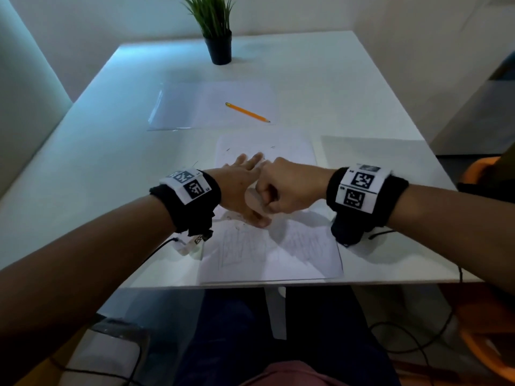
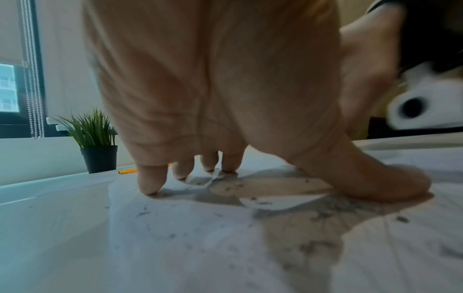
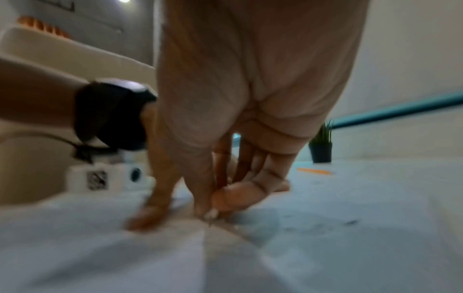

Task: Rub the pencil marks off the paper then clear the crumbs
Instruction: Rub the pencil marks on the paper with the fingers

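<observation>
White desk [image 1: 362, 87], frame centre: my left hand [image 1: 239, 188] lies flat pinning the paper [image 1: 278, 254], my right hand [image 1: 284, 188], grip closed on a small eraser [image 3: 211, 214], works just beside its thumb, pencil marks [image 1: 245, 246] lying below.

My paper [image 1: 292, 252] is white, crossed with faint grey pencil marks [image 1: 242, 246] — and dark grey crumbs [image 2: 310, 247] speckle it. The table [image 1: 111, 162] is white, tinged blue toward its far left. The pencil [image 1: 247, 112] is orange-yellow. The plant [image 1: 213, 12] is green in a black pot [image 1: 221, 50]. Both my wristbands [image 1: 192, 203] are black, each with white tags [image 1: 361, 188] printed in black square patterns. My trousers [image 1: 237, 330] are dark blue — the chair [image 1: 487, 344] orange.
</observation>
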